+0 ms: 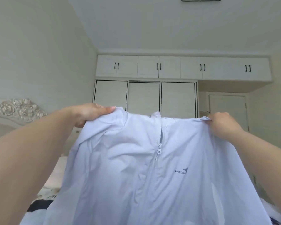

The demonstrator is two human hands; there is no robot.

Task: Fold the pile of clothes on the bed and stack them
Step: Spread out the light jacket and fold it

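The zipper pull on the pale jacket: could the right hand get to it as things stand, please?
Probably not at once: the right hand grips the jacket shoulder. The zipper pull hangs uncovered, so nothing blocks it once freed.

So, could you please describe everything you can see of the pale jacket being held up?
The jacket is pale lavender-white, thin and lightly creased, with a front zip partly open at the collar and a small dark logo on the chest. It hangs spread out, front toward the camera; the left hand and right hand each grip a shoulder.
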